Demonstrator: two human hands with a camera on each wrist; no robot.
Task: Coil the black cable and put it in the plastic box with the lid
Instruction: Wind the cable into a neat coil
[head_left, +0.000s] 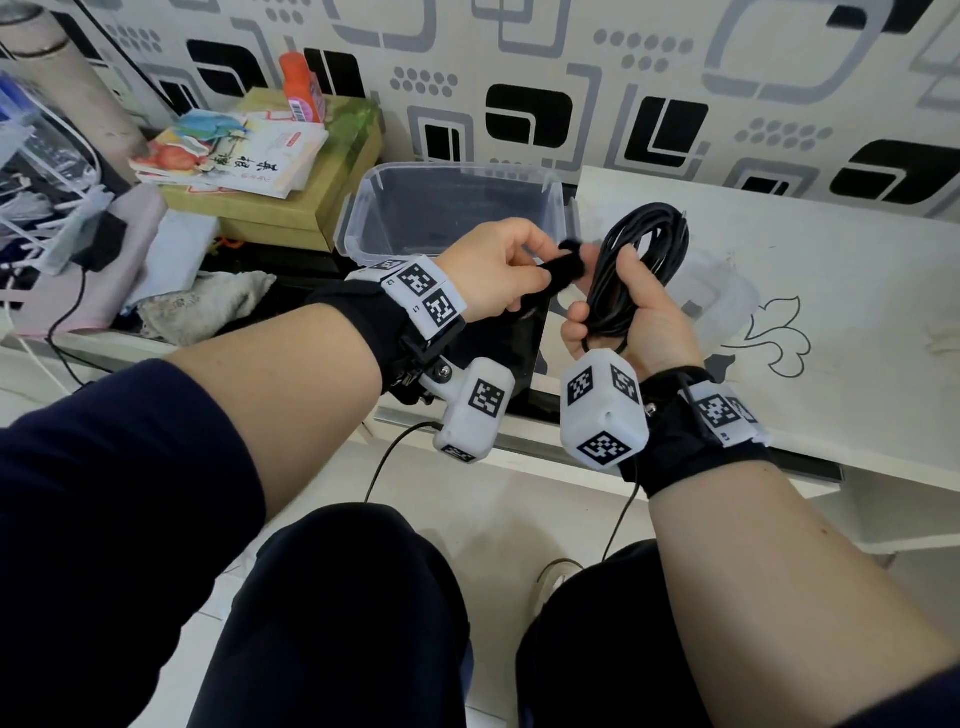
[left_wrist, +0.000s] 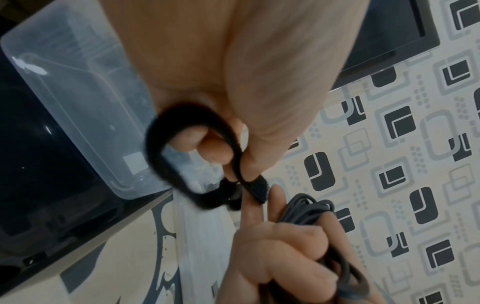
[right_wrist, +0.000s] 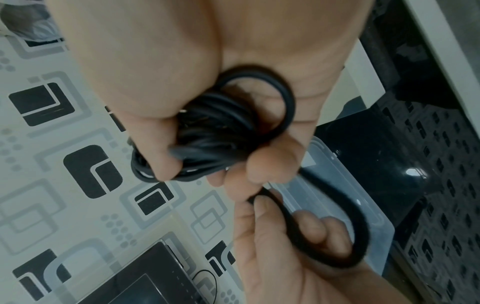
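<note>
Right now the right hand is wrapped around the black cable, which is wound into a bunch of loops. Its fingers curl tight around the lower part of the bunch, and the top loops stick up above the hand. From the right wrist view, the loops sit pressed in the palm.

Just beside it, the left hand pinches a fuzzy black strap between thumb and fingers. In the left wrist view the strap bends into a round loop, and one end of it touches a fingertip of the right hand. Both hands are held up in the air, close together, nearly touching.

Behind the left hand sits the clear plastic box on the counter. It is open, and I can see nothing in it. The cable is not in the box; it is up in the right hand. Under the right hand lies a clear lid on the counter.

Far off past the left hand there is a pile of books with an orange bottle behind it.
</note>
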